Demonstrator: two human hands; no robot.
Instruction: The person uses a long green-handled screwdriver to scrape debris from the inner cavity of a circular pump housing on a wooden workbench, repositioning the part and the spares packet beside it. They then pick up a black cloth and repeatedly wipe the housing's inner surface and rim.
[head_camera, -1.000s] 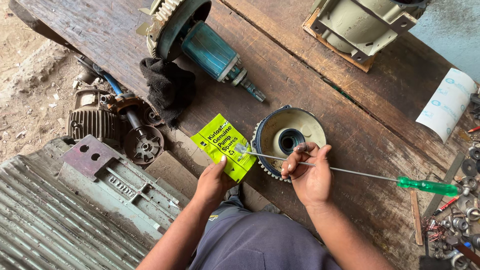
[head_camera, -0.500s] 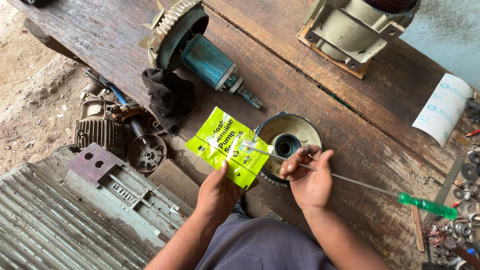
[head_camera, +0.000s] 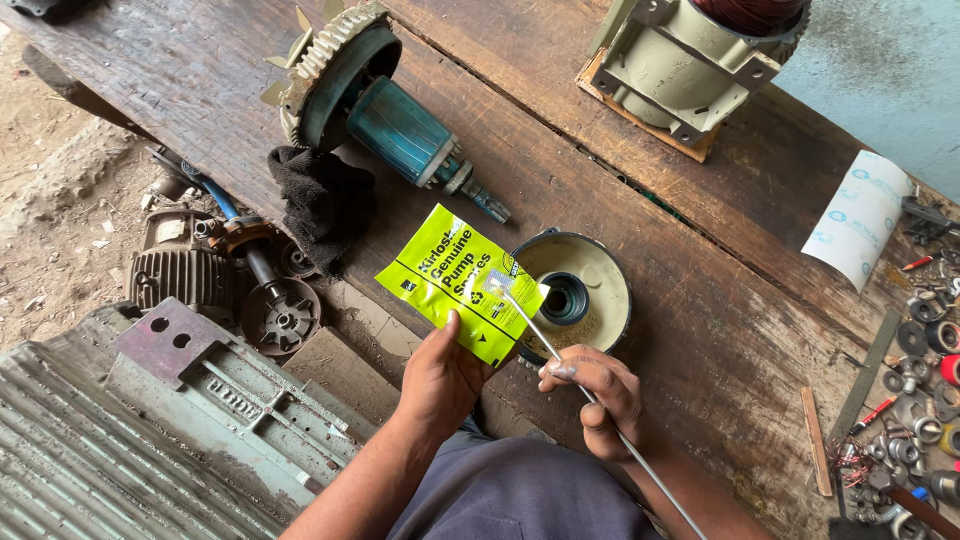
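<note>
- Over the near edge of a worn wooden bench (head_camera: 700, 300), the left hand (head_camera: 440, 380) pinches a yellow-green packet (head_camera: 455, 280) by its near corner, holding it tilted.
- The right hand (head_camera: 595, 390) curls closed around a thin metal shaft (head_camera: 540, 335), tip touching the packet.
- The shaft's handle runs out of frame; a round cream housing (head_camera: 590, 280) sits partly hidden behind the packet.

The old wooden counter (head_camera: 700, 290) carries a round metal cover (head_camera: 590, 290). Near the cover lie a black rag (head_camera: 320, 205) and a teal motor part (head_camera: 395, 125).
</note>
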